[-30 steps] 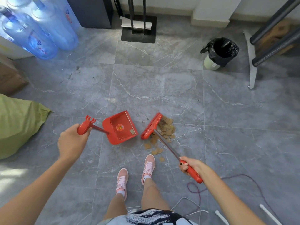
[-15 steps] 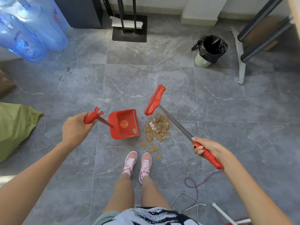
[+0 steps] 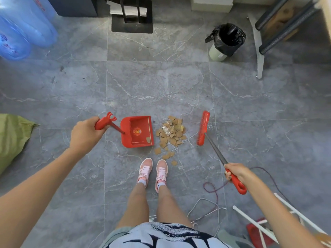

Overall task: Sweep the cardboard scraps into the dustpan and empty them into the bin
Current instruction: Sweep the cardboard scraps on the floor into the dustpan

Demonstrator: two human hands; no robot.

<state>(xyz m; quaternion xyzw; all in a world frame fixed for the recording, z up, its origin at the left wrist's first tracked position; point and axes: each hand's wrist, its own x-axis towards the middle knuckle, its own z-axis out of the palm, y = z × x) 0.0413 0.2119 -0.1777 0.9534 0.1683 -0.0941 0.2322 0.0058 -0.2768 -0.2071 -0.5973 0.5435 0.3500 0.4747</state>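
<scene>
Dustpan (image 3: pixel 138 131) sits on the floor, mouth facing 3 o'clock. One cardboard piece lies inside near the lip.

Bin (image 3: pixel 226 41), lined with a black bag, stands at 1 o'clock from the pile, well apart. Its inside is too dark to read.

Scraps (image 3: pixel 171 134) are heaped on the floor just beside the dustpan mouth. Strays trail toward 6 o'clock, near the pink shoes (image 3: pixel 153 171).

Left hand (image 3: pixel 86 133): grip clenched round the dustpan handle. Right hand (image 3: pixel 235 171): grip grasping the broom (image 3: pixel 203 128) by its red handle end.

Water bottles (image 3: pixel 23 27) at 10 o'clock, green sack (image 3: pixel 12 138) at 9 o'clock, loose cables (image 3: pixel 213 190) at 5 o'clock.

Half a second ago the broom head was at 11 o'clock of the heap. It is now at 3 o'clock, with the heap between it and the dustpan.
</scene>
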